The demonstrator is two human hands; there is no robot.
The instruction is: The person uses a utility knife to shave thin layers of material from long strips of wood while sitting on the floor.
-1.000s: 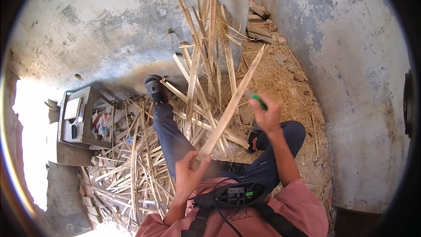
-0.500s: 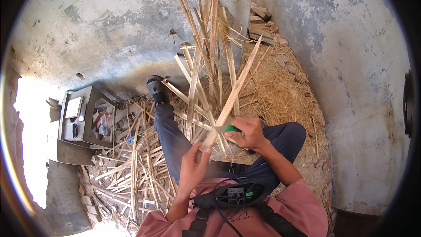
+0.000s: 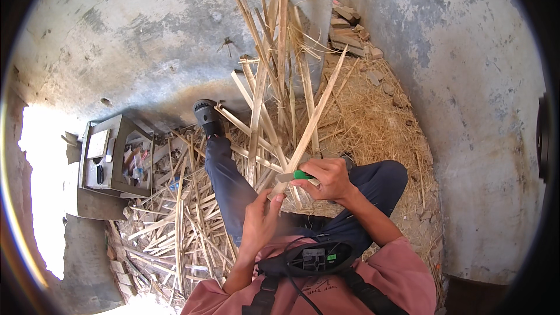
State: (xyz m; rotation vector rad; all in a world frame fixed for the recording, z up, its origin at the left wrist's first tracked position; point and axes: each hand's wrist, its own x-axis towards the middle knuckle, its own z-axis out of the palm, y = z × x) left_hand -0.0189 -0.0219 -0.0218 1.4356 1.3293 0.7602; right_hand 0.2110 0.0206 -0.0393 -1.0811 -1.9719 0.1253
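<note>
A long, pale split-bamboo strip [image 3: 315,118] slants up and away from my lap, its far tip pointed. My left hand [image 3: 261,217] pinches its near end between thumb and fingers. In my right hand [image 3: 328,176] is a knife [image 3: 299,175] with a green handle, the fingers wrapped round it. The short grey blade lies across the strip, just above the left thumb, and appears to touch it. Part of the handle is hidden under the right fingers.
Several bamboo strips [image 3: 284,41] lean against the wall ahead. Cut strips [image 3: 181,221] litter the floor at left, beside a small cabinet [image 3: 111,157]. Fine shavings [image 3: 379,134] heap up at right, below stacked bricks [image 3: 347,32]. My shoe [image 3: 207,115] rests near the wall.
My right hand and the knife have moved slightly down the strip, toward my left hand. The left hand keeps its hold on the strip's near end.
</note>
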